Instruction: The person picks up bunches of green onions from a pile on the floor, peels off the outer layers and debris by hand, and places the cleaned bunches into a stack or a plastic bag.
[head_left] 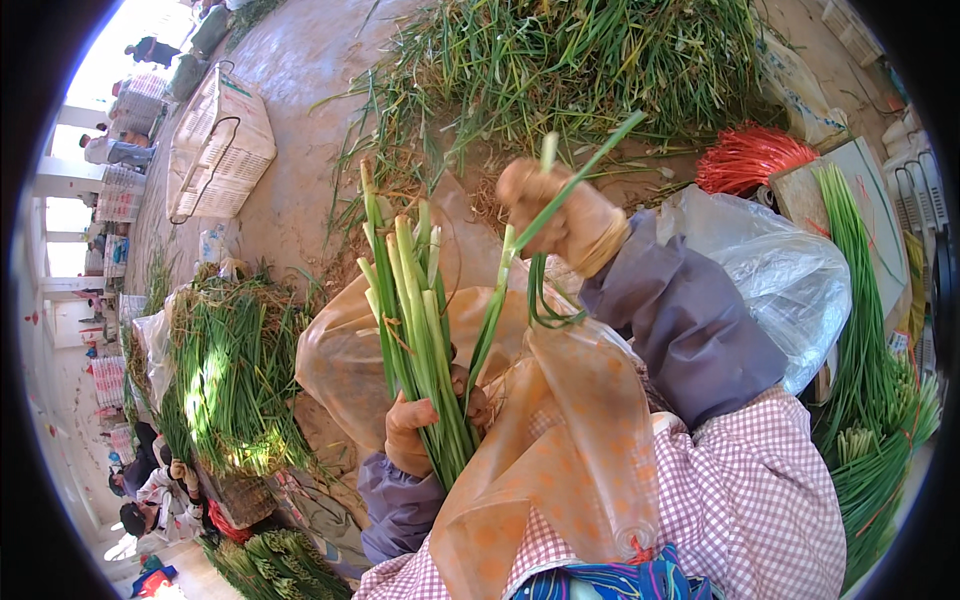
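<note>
My left hand (412, 430) is wrapped round a bunch of thick green stalks (425, 340), garlic- or leek-like, with pale cut-looking upper ends. The bunch stands nearly upright in front of my lap. To its right and higher up, my right hand (560, 215), blurred by motion, is closed on long green leaves (578, 185). One leaf juts up past the fist, and looped leaves hang below it. A stalk (497, 320) leans from the left hand's bunch toward the right hand. An orange-tinted plastic sheet (560, 430) covers my lap over a checked garment.
A large heap of green leaves (570, 70) lies ahead, another heap (235, 370) to the left. Red ties (750, 158), clear plastic (760, 270) and tied bundles of thin green stems (870, 440) are on the right. A white crate (220, 145) stands far left; several people work beyond.
</note>
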